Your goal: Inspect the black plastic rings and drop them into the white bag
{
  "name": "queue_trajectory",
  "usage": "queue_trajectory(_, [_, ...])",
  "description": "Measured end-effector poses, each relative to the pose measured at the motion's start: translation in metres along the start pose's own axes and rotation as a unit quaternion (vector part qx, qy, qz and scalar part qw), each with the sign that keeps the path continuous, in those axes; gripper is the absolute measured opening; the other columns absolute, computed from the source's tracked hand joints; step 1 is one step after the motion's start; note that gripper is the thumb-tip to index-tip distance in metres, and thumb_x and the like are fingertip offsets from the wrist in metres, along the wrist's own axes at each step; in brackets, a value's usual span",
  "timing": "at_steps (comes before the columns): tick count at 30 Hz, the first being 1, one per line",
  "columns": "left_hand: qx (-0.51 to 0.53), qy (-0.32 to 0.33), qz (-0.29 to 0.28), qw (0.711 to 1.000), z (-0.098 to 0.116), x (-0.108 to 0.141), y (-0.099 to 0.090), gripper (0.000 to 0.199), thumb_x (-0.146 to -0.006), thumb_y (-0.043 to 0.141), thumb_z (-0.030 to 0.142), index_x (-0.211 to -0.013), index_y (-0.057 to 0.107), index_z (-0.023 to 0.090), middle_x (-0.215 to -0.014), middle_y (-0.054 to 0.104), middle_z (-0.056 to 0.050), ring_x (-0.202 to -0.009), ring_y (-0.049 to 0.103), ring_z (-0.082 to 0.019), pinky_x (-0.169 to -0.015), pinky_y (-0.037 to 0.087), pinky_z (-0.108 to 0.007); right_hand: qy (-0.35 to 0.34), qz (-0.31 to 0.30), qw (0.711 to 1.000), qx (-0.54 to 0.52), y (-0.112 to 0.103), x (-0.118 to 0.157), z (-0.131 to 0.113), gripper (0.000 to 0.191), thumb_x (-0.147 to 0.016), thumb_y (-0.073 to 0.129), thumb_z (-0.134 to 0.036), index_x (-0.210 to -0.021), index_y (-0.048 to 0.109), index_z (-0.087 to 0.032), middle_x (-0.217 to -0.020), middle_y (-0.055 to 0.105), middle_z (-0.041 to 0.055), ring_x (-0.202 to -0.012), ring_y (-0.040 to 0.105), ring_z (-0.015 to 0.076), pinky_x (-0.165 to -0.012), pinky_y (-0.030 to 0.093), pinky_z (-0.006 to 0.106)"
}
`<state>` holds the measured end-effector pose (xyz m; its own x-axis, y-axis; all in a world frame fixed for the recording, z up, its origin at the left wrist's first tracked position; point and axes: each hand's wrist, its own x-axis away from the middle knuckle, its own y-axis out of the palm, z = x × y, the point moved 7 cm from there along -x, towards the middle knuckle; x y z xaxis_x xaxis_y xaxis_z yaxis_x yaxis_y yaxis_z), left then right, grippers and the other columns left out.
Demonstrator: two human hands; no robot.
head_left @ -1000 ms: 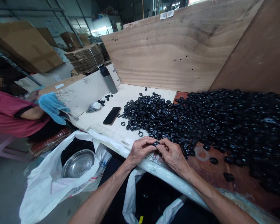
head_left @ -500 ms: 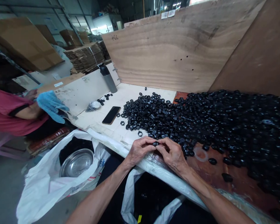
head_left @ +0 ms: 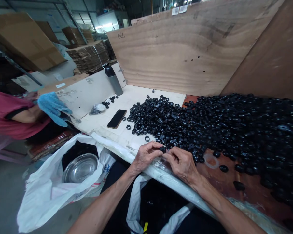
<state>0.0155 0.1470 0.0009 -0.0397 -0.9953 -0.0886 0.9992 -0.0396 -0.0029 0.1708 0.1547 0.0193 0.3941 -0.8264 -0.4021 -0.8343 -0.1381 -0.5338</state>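
Small black part (head_left: 162, 149) is up between both hands, over the worktop's near edge. Left hand (head_left: 146, 156) pinches it, thumb to forefinger. Right hand (head_left: 182, 162) has fingers curled, tips right at the part's other end; can't tell if that grip is closed on it or just off.

Progress, my read: one piece mid-handling, bulk left. Ring-shaped black pieces (head_left: 152, 115) lie heaped just beyond the hands; a bigger dark heap (head_left: 239, 120) runs off to the right, too dim to sort by shape. Can't pick out a finished group, so no count of done. Dark contents of the sack at the lap (head_left: 134, 208) don't read either.

Worktop (head_left: 134, 93): pale on the left, reddish brown on the right, front edge wrapped in plastic. On it: translucent ring (head_left: 211, 161) near the right hand, phone (head_left: 116, 119) left of the ring pieces, small plastic bag (head_left: 97, 109), grey bottle (head_left: 114, 79) at the back. Tall plywood board (head_left: 185, 58) closes the rear.

Room: white sack (head_left: 39, 201) on the left with metal bowl (head_left: 81, 168) in it, co-worker in red shirt (head_left: 12, 113) beyond, blue cloth (head_left: 54, 107) by their arm. Stacked cardboard (head_left: 89, 58) behind.
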Motion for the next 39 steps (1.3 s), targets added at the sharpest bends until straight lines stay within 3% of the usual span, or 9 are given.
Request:
queue_trajectory(3, [-0.020,-0.001,-0.013,1.000,-0.001,0.001,0.000,0.020,-0.080,0.073,0.024,-0.098,0.073,0.014,-0.099,0.072,-0.007,-0.092,0.068,-0.018,-0.086,0.054,-0.029,-0.014,0.000,1.000,-0.027,-0.001,0.000,-0.001,0.014,-0.091,0.060,-0.028,-0.100,0.065,-0.018,-0.079,0.062,0.0026,-0.062,0.056,0.0140,-0.060,0.045,0.026])
queue_trajectory(10, [-0.031,0.004,-0.057,0.998,-0.001,0.004,0.003,0.022,-0.083,0.071,0.025,-0.102,0.072,0.015,-0.103,0.071,-0.008,-0.093,0.067,-0.018,-0.085,0.055,-0.030,-0.006,0.006,0.999,-0.047,-0.001,0.001,-0.004,0.015,-0.095,0.053,-0.028,-0.093,0.064,-0.019,-0.082,0.067,0.0050,-0.072,0.063,0.0176,-0.069,0.049,0.029])
queue_trajectory(14, [-0.079,0.093,-0.068,0.990,0.013,0.007,0.007,0.020,-0.081,0.073,0.023,-0.098,0.073,0.014,-0.102,0.071,-0.010,-0.098,0.067,-0.021,-0.092,0.052,-0.033,0.143,-0.021,0.986,-0.088,0.008,0.012,0.007,0.028,-0.099,0.047,-0.037,-0.082,0.061,-0.020,-0.057,0.061,-0.0013,-0.051,0.059,0.0144,-0.054,0.047,0.024])
queue_trajectory(16, [-0.067,0.082,-0.080,0.991,0.014,0.008,0.009,0.020,-0.081,0.073,0.024,-0.098,0.073,0.013,-0.102,0.071,-0.010,-0.097,0.067,-0.021,-0.091,0.053,-0.033,0.176,-0.012,0.981,-0.079,0.009,0.019,0.007,0.033,-0.101,0.042,-0.039,-0.082,0.061,-0.020,-0.056,0.060,-0.0013,-0.051,0.059,0.0146,-0.054,0.047,0.024])
queue_trajectory(21, [0.018,-0.027,-0.109,0.993,0.005,0.008,0.012,0.025,-0.082,0.072,0.030,-0.099,0.072,0.013,-0.096,0.074,-0.008,-0.086,0.069,-0.018,-0.081,0.057,-0.030,0.043,0.053,0.998,-0.006,0.003,0.025,-0.017,0.022,-0.097,0.049,-0.032,-0.107,0.064,-0.018,-0.090,0.069,0.0080,-0.077,0.066,0.0192,-0.071,0.054,0.030])
queue_trajectory(25, [0.054,-0.034,-0.119,0.991,0.005,0.007,0.010,0.025,-0.081,0.073,0.030,-0.098,0.072,0.013,-0.094,0.074,-0.008,-0.084,0.069,-0.018,-0.080,0.057,-0.030,0.113,0.052,0.992,0.012,0.006,0.027,-0.013,0.023,-0.099,0.046,-0.030,-0.093,0.065,-0.020,-0.065,0.063,0.0010,-0.058,0.061,0.0160,-0.061,0.052,0.028])
queue_trajectory(29, [0.071,-0.046,-0.117,0.990,-0.002,0.005,0.009,0.025,-0.080,0.073,0.030,-0.099,0.072,0.013,-0.096,0.073,-0.008,-0.084,0.069,-0.018,-0.080,0.057,-0.029,0.071,0.093,0.993,-0.001,0.004,0.027,-0.020,0.019,-0.095,0.053,-0.030,-0.104,0.065,-0.019,-0.086,0.068,0.0072,-0.075,0.066,0.0191,-0.073,0.056,0.032])
queue_trajectory(34, [0.088,-0.046,-0.102,0.990,-0.004,0.004,0.006,0.025,-0.079,0.074,0.029,-0.099,0.071,0.013,-0.099,0.073,-0.008,-0.085,0.069,-0.017,-0.080,0.057,-0.029,0.174,0.056,0.978,-0.101,0.018,0.034,-0.004,0.018,-0.096,0.054,-0.033,-0.100,0.063,-0.019,-0.072,0.063,0.0011,-0.058,0.062,0.0145,-0.056,0.053,0.026])
queue_trajectory(39, [0.030,-0.052,-0.156,0.986,0.007,0.010,0.012,0.023,-0.084,0.069,0.028,-0.099,0.072,0.012,-0.089,0.073,-0.007,-0.077,0.067,-0.016,-0.074,0.055,-0.027,0.099,0.111,0.987,-0.065,0.008,0.041,-0.018,0.019,-0.092,0.058,-0.029,-0.106,0.067,-0.019,-0.092,0.066,0.0072,-0.081,0.066,0.0193,-0.076,0.055,0.032])
